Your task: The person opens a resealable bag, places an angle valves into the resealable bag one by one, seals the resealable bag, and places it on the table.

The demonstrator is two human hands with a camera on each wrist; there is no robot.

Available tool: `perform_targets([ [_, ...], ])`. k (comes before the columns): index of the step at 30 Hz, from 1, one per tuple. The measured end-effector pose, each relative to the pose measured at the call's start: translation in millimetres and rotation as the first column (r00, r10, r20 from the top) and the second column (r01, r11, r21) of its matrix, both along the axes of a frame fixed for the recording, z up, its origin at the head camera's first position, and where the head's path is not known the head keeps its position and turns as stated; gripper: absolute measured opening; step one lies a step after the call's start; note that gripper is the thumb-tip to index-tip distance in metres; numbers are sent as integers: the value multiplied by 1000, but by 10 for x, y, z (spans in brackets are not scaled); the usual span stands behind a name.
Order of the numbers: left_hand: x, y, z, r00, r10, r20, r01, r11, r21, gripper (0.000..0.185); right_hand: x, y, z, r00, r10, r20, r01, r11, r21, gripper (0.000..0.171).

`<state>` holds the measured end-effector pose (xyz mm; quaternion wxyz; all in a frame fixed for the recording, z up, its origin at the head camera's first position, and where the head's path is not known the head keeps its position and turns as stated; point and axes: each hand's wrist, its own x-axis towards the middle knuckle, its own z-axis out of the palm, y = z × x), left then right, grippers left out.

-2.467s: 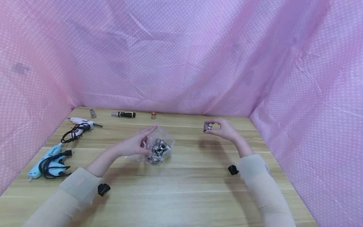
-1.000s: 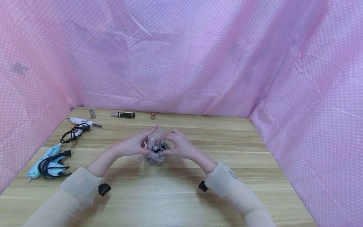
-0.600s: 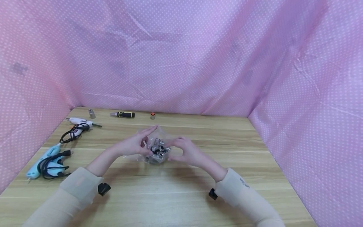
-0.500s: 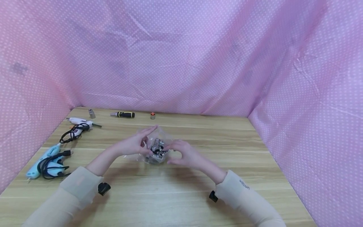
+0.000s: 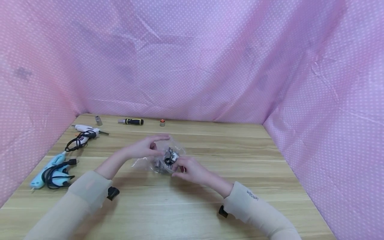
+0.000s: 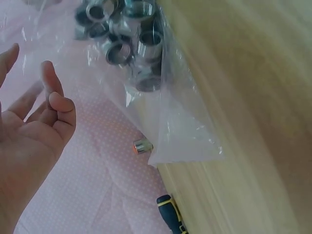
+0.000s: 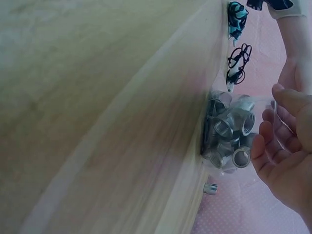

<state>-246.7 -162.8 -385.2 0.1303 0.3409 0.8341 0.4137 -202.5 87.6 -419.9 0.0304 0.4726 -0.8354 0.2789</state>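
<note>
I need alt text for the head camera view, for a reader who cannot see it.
Two hands, left hand and right hand, touch a clear plastic bag of metal rings on a wooden table; two glue guns lie at left.

Head overview; wrists close on bag (image 5: 163,160)

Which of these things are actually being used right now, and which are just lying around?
In use: clear plastic bag of metal sleeves, left hand, right hand.

Lying about: blue glue gun, white glue gun, screwdriver, orange-topped piece, small metal socket.
</note>
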Motion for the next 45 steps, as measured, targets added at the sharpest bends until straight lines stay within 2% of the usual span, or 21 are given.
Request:
perform_targets([
  [3,-78,32,-10,993,8,-119,-12,999,-36,45,1,23,-15,1000,-4,10,4,1000,-12,9],
  [7,-186,98,-40,951,7,-308,-35,996,-86,34,0,60,-9,1000,5,20,-4,1000,-6,6],
  [10,-255,141,-71,924,7,-383,-40,996,-77,34,4,87,25,999,10,32,-11,1000,9,5],
  [13,-310,158,-101,904,35,-427,-57,998,-38,31,7,119,63,999,21,35,-21,1000,-7,5],
  [17,-353,133,-103,886,87,-455,-86,996,23,24,-22,186,95,999,48,22,-46,994,-96,4],
  [22,-351,73,-29,891,130,-436,-119,991,53,16,-86,276,159,996,65,-57,-74,982,-176,7],
  [24,-341,41,12,884,145,-444,-132,989,59,13,-103,309,208,996,52,-77,-65,982,-176,7],
  [27,-306,-7,113,852,163,-497,-144,987,77,11,-128,364,300,996,20,-86,-35,984,-173,9],
  [30,-234,-41,271,822,171,-543,-150,985,84,13,-158,424,432,995,2,-96,-18,987,-162,10],
  [37,-25,-23,661,798,182,-575,-144,983,112,11,-269,567,841,985,17,-174,-45,987,-155,15],
  [43,113,61,937,751,216,-624,-163,976,142,9,-406,694,1197,978,53,-200,-88,981,-171,18],
  [45,169,92,1008,742,224,-632,-172,975,144,8,-443,733,1305,976,63,-207,-101,978,-180,20],
])
